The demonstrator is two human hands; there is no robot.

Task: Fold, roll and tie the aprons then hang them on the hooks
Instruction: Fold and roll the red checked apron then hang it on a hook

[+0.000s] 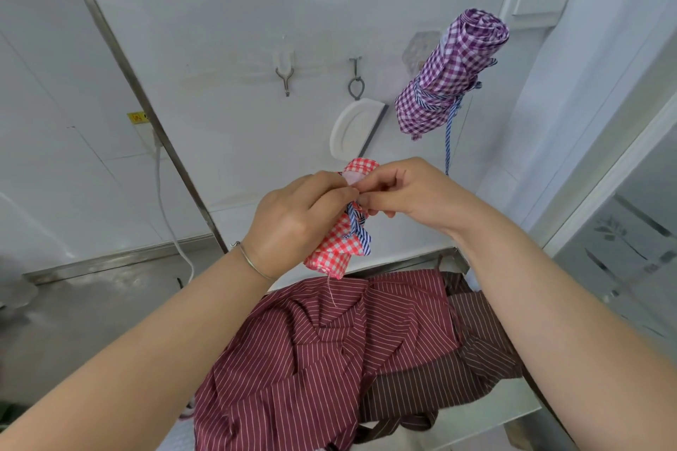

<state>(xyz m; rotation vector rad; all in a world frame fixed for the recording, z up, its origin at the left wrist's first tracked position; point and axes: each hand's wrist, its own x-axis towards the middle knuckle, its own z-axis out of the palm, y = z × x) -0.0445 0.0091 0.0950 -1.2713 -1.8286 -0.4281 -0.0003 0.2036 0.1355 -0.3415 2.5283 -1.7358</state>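
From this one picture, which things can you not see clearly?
Head view only:
- Knot on the red roll: left hand and right hand cover it.
- How the purple roll hangs: the roll hides its hook.
- Yellow sticker: print too small.
- Striped aprons: bottom edge cuts them off, so their number is unclear.

Bright, even, soft-shadowed light; sharp centre, wide-angle bending toward the edges.

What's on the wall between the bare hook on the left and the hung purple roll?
In the head view, a second metal hook sits between the left hook and the purple checked roll, with a white dish-like holder just under it.
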